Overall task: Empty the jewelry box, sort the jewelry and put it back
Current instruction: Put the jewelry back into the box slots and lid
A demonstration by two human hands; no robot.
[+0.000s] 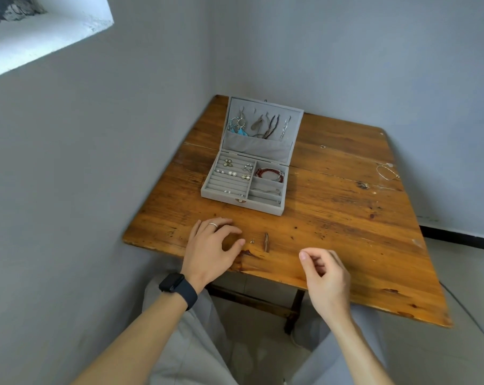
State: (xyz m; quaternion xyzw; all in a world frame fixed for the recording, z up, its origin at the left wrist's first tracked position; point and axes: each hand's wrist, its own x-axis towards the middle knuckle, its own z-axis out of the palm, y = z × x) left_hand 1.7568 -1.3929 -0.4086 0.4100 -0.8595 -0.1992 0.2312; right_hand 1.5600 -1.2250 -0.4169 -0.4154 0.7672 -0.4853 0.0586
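A grey velvet jewelry box [207, 190] stands open at the back of the wooden table [346, 232]. Its raised lid [296, 126] carries hanging earrings and necklaces. Several earrings [231, 169] sit in the ring rolls, and a red bracelet [270, 173] fills a right compartment. On the table in front lie a small stud earring [252, 241] and a brown stick-shaped piece [266, 242]. My left hand [211, 248], wearing a ring, rests with curved fingers just left of the stud and holds nothing. My right hand [325, 275] hovers over the front edge, fingers loosely curled, nothing visible in it.
A thin silver chain [387, 172] lies near the table's right edge, with a small dark piece [363, 185] and a tiny ring [322, 146] nearby. Grey walls close in on the left and behind the table. My lap is below the front edge.
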